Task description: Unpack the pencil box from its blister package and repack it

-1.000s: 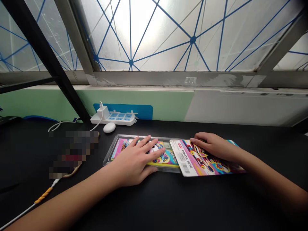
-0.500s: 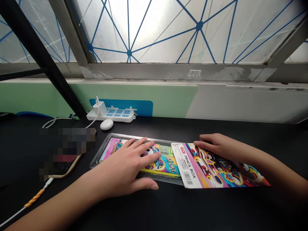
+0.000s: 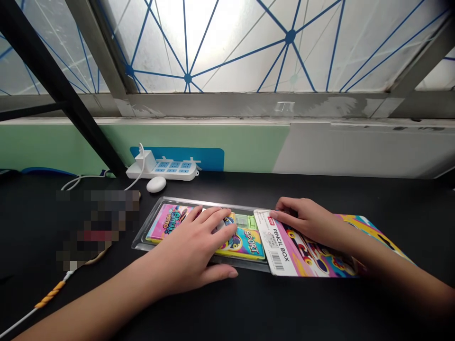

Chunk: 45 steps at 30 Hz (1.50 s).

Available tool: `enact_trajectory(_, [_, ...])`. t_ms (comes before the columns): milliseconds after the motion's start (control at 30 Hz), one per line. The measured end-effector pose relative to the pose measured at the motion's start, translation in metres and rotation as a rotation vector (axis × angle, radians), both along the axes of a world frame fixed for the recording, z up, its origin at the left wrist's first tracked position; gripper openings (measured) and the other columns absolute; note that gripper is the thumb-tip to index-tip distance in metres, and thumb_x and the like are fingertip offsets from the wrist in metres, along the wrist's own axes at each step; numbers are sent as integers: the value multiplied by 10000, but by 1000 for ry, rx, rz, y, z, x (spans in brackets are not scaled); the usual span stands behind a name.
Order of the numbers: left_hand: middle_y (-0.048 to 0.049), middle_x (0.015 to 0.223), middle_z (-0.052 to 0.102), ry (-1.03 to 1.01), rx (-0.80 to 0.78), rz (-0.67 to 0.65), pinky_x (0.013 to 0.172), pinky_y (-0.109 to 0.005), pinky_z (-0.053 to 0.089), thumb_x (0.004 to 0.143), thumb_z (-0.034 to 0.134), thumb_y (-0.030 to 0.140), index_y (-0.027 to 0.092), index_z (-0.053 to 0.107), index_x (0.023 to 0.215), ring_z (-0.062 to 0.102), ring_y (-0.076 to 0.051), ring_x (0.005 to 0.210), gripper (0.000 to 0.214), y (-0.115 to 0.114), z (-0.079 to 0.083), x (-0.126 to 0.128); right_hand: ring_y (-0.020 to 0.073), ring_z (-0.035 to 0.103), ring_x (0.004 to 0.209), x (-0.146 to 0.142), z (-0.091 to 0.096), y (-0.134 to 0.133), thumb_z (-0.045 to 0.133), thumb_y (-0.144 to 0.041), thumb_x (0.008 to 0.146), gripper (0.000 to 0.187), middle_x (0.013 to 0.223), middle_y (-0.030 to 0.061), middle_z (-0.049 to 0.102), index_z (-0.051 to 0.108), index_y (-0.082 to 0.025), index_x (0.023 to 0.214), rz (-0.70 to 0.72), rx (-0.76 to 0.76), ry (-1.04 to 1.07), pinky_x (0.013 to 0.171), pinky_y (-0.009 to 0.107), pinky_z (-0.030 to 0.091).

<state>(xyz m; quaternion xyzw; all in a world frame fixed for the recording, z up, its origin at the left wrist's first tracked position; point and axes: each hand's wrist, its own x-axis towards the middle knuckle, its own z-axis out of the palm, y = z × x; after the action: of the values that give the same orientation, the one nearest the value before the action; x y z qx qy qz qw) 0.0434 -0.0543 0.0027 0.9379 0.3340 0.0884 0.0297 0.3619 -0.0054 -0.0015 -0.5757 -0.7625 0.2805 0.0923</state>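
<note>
A colourful pencil box (image 3: 254, 244), printed "SPORT", lies in a clear plastic tray (image 3: 142, 237) on the black table. My left hand (image 3: 199, 246) is laid across the box, fingers spread and palm down, covering its middle. Partly over the tray's right end is a printed cardboard sleeve (image 3: 280, 248) marked "PENCIL BOX". My right hand (image 3: 302, 218) has its thumb on the sleeve near the upper left corner, and its fingers curl at the far edge. How far those fingertips reach under the card is hidden. The right forearm crosses above the sleeve.
Behind the tray are a white power strip (image 3: 177, 171) with a plug and a small white oval case (image 3: 156, 184). A blurred-out object (image 3: 103, 227) with a white cable (image 3: 21, 319) lies at left. A black post (image 3: 88, 113) slants down by the window wall.
My right hand has slid left along the sleeve's upper edge, toward its corner. More of the sleeve's far right part shows. My left hand stays on the box, its fingers shifted slightly.
</note>
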Motion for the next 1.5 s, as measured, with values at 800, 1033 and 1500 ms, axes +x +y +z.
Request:
enact_trajectory(800, [-173, 1579, 476, 10, -31, -21, 1150, -649, 370, 992, 605, 422, 224, 538, 1417, 459, -387, 1432, 474, 1, 0, -3, 164, 501, 596, 26, 15, 7, 550, -748, 879, 511, 681, -13, 607, 571, -256, 744, -20, -36, -130, 547, 297, 356])
enact_trajectory(1033, [-196, 1546, 503, -34, -72, -32, 1155, -682, 352, 975, 645, 406, 200, 553, 1383, 464, -400, 1425, 467, 1, 1, 1, 200, 583, 676, 8, 12, -3, 469, -764, 909, 532, 774, 30, 692, 603, -258, 816, -15, -74, -96, 586, 317, 407])
enact_trajectory(1500, [-213, 1523, 524, -130, -85, 13, 1161, -673, 364, 889, 740, 571, 184, 521, 1437, 453, -414, 1424, 707, -3, -3, 10, 201, 604, 682, -16, 6, -16, 414, -770, 929, 549, 804, 33, 708, 596, -256, 869, -88, -112, -17, 617, 328, 441])
